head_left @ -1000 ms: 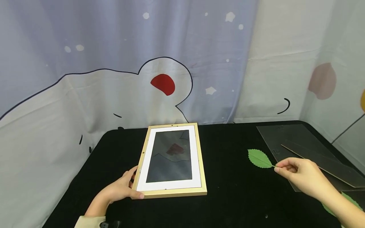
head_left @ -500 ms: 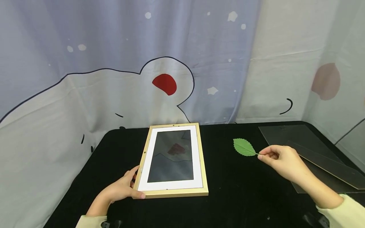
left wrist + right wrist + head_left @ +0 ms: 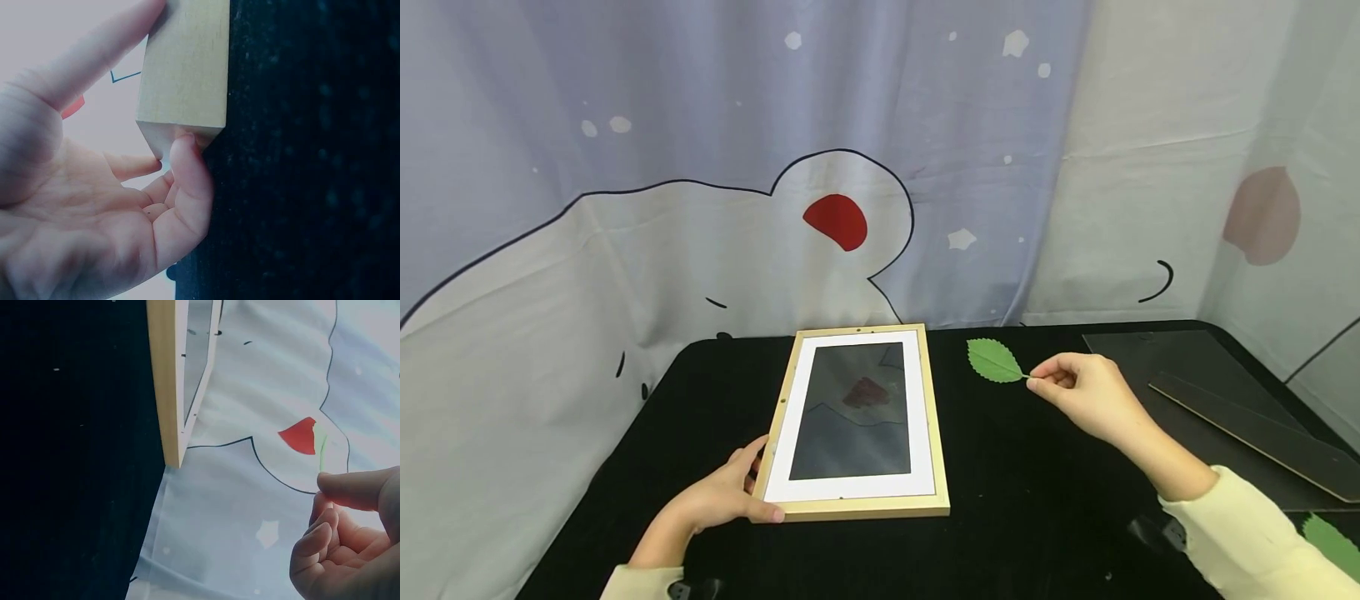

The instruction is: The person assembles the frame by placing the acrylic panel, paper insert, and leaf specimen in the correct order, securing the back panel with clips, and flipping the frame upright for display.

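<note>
A wooden picture frame (image 3: 937, 433) with a white mat and a dark, reflective centre lies on the black table. My left hand (image 3: 718, 498) holds its near left corner, thumb at the front edge and fingers along the left side. The left wrist view shows the fingertips touching the pale wood corner. Right of the frame, my right hand (image 3: 1086, 396) pinches a green leaf (image 3: 993, 360) by its stem, with the blade pointing left above the table. In the right wrist view, the leaf (image 3: 320, 440) appears edge-on beyond thumb and forefinger.
A dark flat board (image 3: 1187, 354) lies at the table's right, with a narrower dark strip (image 3: 1262, 437) on it. Another green leaf (image 3: 1330, 543) shows at the lower right edge. A printed curtain (image 3: 700, 258) hangs behind the table.
My right hand has carried the leaf left and farther back, from near the dark board toward the frame. My left hand stays at the frame's corner.
</note>
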A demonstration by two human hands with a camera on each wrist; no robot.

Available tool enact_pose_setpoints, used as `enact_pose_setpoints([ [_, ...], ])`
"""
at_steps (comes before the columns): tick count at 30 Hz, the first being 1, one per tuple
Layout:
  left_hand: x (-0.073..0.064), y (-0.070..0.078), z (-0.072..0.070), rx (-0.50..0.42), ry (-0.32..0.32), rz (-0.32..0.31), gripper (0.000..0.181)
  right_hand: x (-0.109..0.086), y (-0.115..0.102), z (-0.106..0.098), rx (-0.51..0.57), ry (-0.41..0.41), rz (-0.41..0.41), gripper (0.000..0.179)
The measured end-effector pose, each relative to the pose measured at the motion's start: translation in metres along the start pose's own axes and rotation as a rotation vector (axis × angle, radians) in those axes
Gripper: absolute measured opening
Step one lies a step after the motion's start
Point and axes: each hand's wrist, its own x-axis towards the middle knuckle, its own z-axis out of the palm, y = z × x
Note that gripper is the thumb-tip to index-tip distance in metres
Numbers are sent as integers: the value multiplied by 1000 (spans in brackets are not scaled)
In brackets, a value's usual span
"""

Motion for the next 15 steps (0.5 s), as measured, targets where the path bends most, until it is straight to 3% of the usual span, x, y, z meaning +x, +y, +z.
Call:
enact_pose_setpoints([
  [15, 1, -1, -1, 11, -6, 24, 115, 42, -15, 27, 75, -36, -30, 16],
])
